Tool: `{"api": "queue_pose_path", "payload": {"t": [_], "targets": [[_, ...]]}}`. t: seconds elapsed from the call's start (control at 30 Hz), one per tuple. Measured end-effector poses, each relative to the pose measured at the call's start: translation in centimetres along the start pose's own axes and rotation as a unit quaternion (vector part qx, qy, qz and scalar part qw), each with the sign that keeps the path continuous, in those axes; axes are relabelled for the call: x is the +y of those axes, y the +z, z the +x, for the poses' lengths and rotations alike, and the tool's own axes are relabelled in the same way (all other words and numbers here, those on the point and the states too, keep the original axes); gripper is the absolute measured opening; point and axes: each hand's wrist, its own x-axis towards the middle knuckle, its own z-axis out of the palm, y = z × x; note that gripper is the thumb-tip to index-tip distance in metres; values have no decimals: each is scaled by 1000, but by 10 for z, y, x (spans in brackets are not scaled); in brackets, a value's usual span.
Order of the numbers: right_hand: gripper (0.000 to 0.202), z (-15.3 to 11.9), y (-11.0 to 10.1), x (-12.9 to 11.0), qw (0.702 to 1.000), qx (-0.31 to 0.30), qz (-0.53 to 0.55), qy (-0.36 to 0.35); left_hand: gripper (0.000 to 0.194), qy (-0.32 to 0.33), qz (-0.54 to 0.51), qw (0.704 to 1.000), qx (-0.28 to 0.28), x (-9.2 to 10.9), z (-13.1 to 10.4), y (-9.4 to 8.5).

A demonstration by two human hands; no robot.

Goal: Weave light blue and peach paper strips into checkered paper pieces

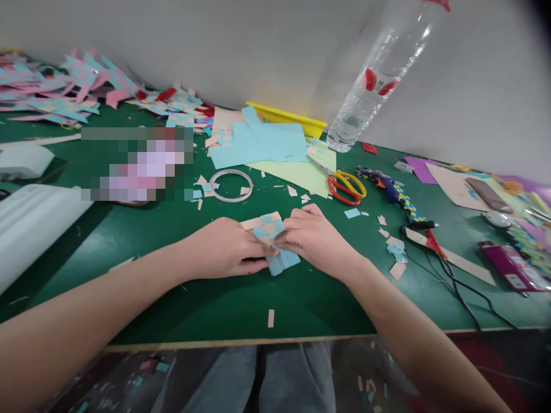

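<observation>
Between my hands, low over the green table, is a small woven piece of paper strips in a light blue and peach check. Blue strip ends stick out of it toward me and a peach strip runs off to the left. My left hand grips its left side, thumb and fingers closed on the paper. On the right side, my right hand pinches the weave near its middle with bent fingers. The fingertips cover part of the strips. Beyond them lie a roll of tape and scissors with red and yellow handles.
Blue paper sheets lie by a yellow tray at the wall. A clear bottle stands behind the scissors. Woven strips are heaped back left. Right are a black cable and a purple box. Paper scraps are scattered about.
</observation>
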Motion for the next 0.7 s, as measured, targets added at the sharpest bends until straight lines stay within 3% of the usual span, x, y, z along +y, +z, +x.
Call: {"api": "queue_pose_path", "payload": {"t": [0.23, 0.7], "targets": [[24, -1, -2, 0, 1000, -9, 13, 7, 30, -6, 2, 1000, -12, 0, 0, -1], [23, 3, -3, -15, 989, 25, -142, -37, 28, -19, 0, 999, -36, 2, 2, -1]]}}
